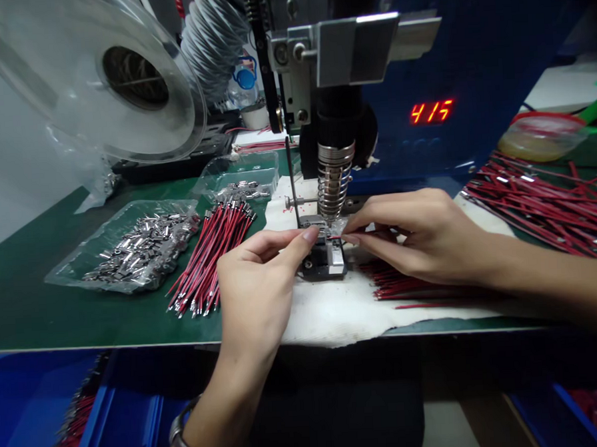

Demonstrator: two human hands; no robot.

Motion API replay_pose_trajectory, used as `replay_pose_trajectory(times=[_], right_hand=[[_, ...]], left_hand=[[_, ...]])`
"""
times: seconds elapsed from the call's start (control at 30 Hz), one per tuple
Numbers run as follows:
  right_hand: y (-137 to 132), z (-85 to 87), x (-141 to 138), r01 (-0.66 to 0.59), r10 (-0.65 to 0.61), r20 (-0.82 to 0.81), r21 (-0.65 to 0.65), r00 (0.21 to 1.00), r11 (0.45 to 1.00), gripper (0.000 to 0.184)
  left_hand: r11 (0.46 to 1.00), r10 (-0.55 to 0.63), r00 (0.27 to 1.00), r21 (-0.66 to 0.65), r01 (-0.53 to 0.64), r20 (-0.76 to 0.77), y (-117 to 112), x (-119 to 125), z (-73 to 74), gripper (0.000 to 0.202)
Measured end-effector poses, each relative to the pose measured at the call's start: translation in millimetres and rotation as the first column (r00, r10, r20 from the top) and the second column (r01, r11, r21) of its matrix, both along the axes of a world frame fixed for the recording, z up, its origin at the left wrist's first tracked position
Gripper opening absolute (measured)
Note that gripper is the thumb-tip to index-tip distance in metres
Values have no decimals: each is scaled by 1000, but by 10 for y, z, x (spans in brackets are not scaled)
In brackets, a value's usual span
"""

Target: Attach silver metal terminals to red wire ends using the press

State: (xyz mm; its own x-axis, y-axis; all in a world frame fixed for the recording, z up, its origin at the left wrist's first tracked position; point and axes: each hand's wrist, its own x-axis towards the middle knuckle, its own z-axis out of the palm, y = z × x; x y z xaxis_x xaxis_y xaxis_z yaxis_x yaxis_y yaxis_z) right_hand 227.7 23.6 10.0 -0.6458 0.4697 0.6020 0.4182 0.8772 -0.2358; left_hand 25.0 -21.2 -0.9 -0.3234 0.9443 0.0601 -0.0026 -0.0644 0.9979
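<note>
My left hand (256, 279) reaches in from the left, thumb and index finger pinched at the small metal die block (323, 265) of a press; what lies between those fingertips is hidden. From the right, my right hand (419, 237) pinches a thin red wire (335, 236) whose end lies at the block. A spring-wrapped press ram (335, 175) stands directly above the fingertips. Beneath my right hand, a bundle of red and black wires (396, 285) rests on a white cloth (328, 315).
Left of my hands lie a pile of red wires with metal ends (215, 254) and a clear tray (64, 276) of small metal terminals. More wires (542, 204) are heaped at right. Behind stands a blue machine body (425, 157) reading 415. Blue bins (123, 419) sit below the table edge.
</note>
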Motion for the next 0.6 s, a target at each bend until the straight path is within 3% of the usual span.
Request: replay_pose_trajectory(times=[0.17, 0.6], right_hand=[[-2, -6, 6, 1, -1, -3, -11, 1000, 1000, 11], [-16, 12, 2, 36, -36, 3, -43, 999, 998, 13]], left_hand=[[996, -79, 997, 30, 78, 19, 12, -55, -41, 18], [1000, -18, 999, -3, 18, -43, -14, 17, 42, 14]])
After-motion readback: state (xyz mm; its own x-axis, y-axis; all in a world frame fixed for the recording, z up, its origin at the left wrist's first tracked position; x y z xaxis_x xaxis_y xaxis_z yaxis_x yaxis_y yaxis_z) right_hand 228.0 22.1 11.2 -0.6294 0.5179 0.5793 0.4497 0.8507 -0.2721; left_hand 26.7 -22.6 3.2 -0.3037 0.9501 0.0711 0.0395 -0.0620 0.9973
